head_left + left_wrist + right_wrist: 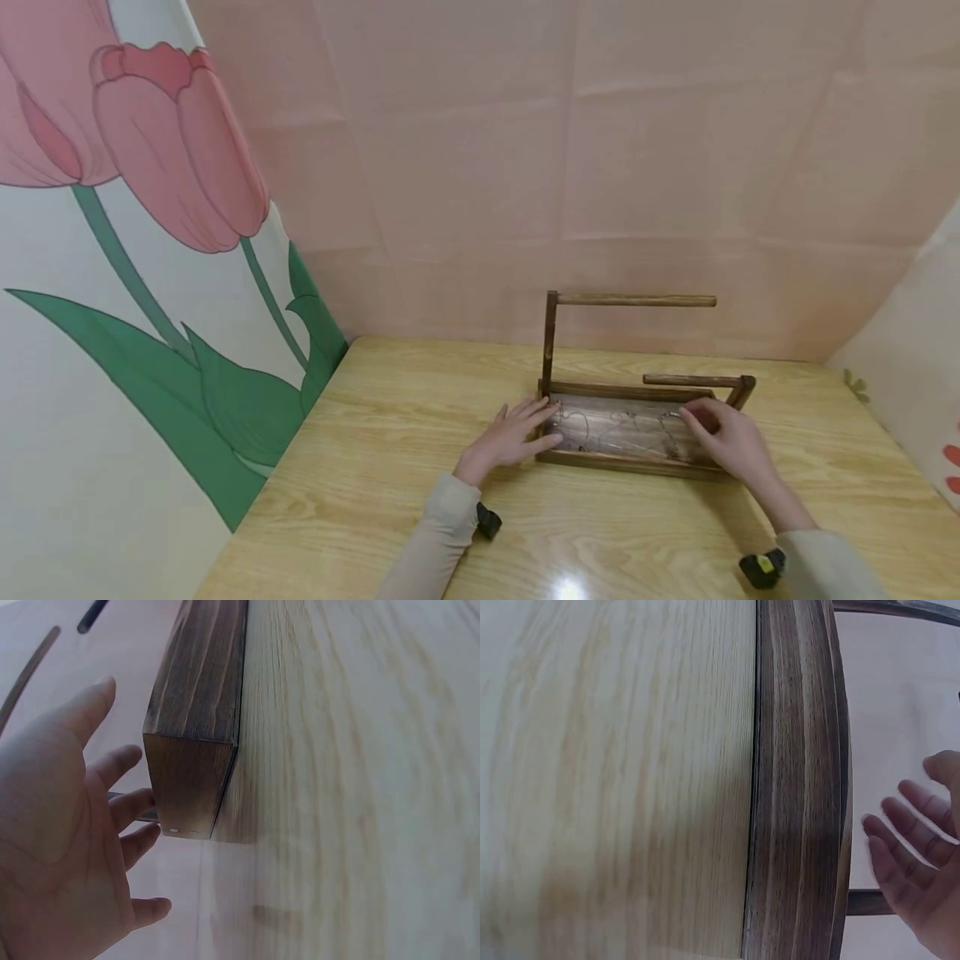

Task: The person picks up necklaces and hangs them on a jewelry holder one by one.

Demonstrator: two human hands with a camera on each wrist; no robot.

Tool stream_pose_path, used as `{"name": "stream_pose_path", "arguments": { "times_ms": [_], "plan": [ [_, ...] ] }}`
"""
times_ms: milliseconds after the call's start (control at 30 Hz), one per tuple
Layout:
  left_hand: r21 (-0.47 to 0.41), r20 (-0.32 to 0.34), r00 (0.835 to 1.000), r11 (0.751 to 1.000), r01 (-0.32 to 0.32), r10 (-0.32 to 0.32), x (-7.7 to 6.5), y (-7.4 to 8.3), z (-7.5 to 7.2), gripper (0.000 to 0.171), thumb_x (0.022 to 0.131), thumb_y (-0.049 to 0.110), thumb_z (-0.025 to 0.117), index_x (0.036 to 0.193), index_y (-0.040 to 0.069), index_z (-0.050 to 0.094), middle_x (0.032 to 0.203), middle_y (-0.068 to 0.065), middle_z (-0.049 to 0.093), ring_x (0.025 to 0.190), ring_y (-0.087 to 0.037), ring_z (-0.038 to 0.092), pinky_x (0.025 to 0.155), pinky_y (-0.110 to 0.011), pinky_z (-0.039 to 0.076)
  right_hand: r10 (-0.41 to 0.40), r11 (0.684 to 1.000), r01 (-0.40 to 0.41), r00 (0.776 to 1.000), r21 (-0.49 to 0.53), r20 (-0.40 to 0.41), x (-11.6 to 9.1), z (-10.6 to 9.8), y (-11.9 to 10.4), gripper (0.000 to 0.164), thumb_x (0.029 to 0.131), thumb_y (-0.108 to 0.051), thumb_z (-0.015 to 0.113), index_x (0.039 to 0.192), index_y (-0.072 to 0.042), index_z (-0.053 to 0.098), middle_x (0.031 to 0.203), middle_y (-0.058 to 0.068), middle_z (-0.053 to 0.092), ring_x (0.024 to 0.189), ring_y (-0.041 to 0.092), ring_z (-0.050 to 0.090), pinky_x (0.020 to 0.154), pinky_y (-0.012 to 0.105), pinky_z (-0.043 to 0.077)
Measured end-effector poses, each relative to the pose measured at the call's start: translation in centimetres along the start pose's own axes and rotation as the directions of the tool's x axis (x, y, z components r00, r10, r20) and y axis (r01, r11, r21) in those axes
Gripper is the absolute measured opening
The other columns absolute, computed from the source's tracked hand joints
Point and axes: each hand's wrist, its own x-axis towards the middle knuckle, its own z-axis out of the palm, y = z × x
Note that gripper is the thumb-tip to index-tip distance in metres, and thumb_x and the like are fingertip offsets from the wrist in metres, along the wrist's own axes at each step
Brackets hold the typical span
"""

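Observation:
A dark-brown wooden jewelry stand (630, 465) with a shallow tray base stands on the table. Several thin chain necklaces (587, 429) lie loosely in the tray. My left hand (517, 433) has its fingers spread over the tray's left end; in the left wrist view that hand (82, 825) is beside the tray's end wall. At the tray's right end, my right hand (731, 442) brings thumb and index fingertip together at a small silvery end of a thin necklace (670, 415). The right wrist view shows this hand (922, 862) above the front wall, its other fingers loosely bent.
A tall L-shaped bar (637, 300) rises from the tray's left end, and a lower bar (693, 381) from its right end. The light wooden table (390, 417) meets a pink cloth backdrop (465, 208). A tulip-printed panel (172, 333) stands at left.

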Motion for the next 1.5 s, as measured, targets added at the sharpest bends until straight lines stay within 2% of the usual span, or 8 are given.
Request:
{"name": "stream_pose_path", "arguments": {
  "times_ms": [267,467,633,767,867,1100,1233,1500],
  "plan": [
    [-0.003,0.009,1.000,1.000,0.015,-0.015,-0.2,0.0,-0.1,0.069,0.091,0.065,0.031,0.149,0.030,0.016,0.156,0.002,0.014,0.143,-0.021,0.009,0.111,-0.058,0.010,-0.076,0.996,0.077,0.997,0.049,-0.008,0.6,1.4,0.2,0.013,0.086,-0.008,0.064,0.097,0.000,0.065,0.082,0.010,0.066,0.070,0.006,0.059,0.056,0.026,0.053],
    [0.004,0.018,1.000,1.000,-0.001,0.001,-0.1,0.2,0.0,0.073,0.090,0.062,0.039,0.150,0.027,0.016,0.156,0.002,0.012,0.143,-0.023,0.011,0.111,-0.059,0.013,-0.111,0.993,0.111,0.994,0.033,-0.012,0.8,2.1,1.0,0.012,0.083,0.001,0.064,0.094,0.004,0.065,0.079,0.012,0.062,0.067,0.010,0.058,0.055,0.025,0.052],
    [0.013,0.014,1.000,1.000,-0.002,0.002,-0.1,0.2,0.2,0.072,0.091,0.059,0.043,0.150,0.027,0.016,0.156,0.003,0.012,0.143,-0.022,0.012,0.110,-0.059,0.015,-0.135,0.991,0.135,0.991,0.001,0.006,1.1,2.5,1.3,0.013,0.081,0.003,0.065,0.093,0.006,0.065,0.079,0.013,0.060,0.065,0.024,0.060,0.054,0.031,0.051],
    [0.019,0.006,1.000,1.000,-0.013,0.012,0.0,0.1,0.3,0.073,0.090,0.059,0.043,0.150,0.026,0.017,0.156,0.001,0.013,0.143,-0.022,0.011,0.110,-0.059,0.016,-0.149,0.988,0.149,0.989,-0.032,0.012,1.4,2.7,1.2,0.013,0.079,0.004,0.067,0.091,0.006,0.065,0.079,0.015,0.060,0.066,0.028,0.060,0.054,0.035,0.049],
    [0.018,0.003,1.000,1.000,-0.015,0.015,0.0,0.0,0.3,0.074,0.090,0.060,0.043,0.150,0.026,0.017,0.156,0.001,0.013,0.143,-0.022,0.010,0.110,-0.059,0.016,-0.127,0.990,0.128,0.992,-0.055,0.029,1.5,2.8,1.1,0.013,0.079,0.003,0.067,0.091,0.007,0.065,0.081,0.016,0.060,0.067,0.028,0.059,0.055,0.037,0.048],
    [0.018,0.003,1.000,1.000,-0.003,0.003,-0.1,0.0,0.5,0.074,0.090,0.059,0.045,0.150,0.024,0.017,0.156,0.002,0.012,0.143,-0.023,0.010,0.110,-0.059,0.016,-0.044,0.987,0.069,0.985,-0.145,0.168,1.5,3.4,1.3,0.016,0.085,-0.005,0.064,0.096,0.007,0.064,0.084,0.017,0.057,0.065,0.025,0.059,0.056,0.041,0.050],
    [0.003,0.020,1.000,1.000,-0.001,0.001,-0.2,0.2,0.4,0.074,0.091,0.058,0.044,0.150,0.023,0.017,0.156,0.002,0.011,0.143,-0.025,0.009,0.110,-0.059,0.016,-0.050,0.975,0.086,0.983,-0.204,0.178,1.5,3.7,1.5,0.017,0.083,-0.006,0.065,0.094,0.007,0.065,0.082,0.017,0.056,0.064,0.026,0.058,0.056,0.042,0.050],
    [-0.001,0.021,1.000,1.000,0.008,-0.008,-0.2,0.3,0.2,0.072,0.092,0.057,0.043,0.150,0.022,0.018,0.156,0.002,0.011,0.143,-0.026,0.008,0.110,-0.058,0.017,-0.055,0.965,0.099,0.981,-0.241,0.186,1.7,3.5,1.2,0.016,0.082,-0.004,0.065,0.094,0.007,0.065,0.083,0.017,0.056,0.068,0.030,0.059,0.059,0.044,0.051]
  ]
}}
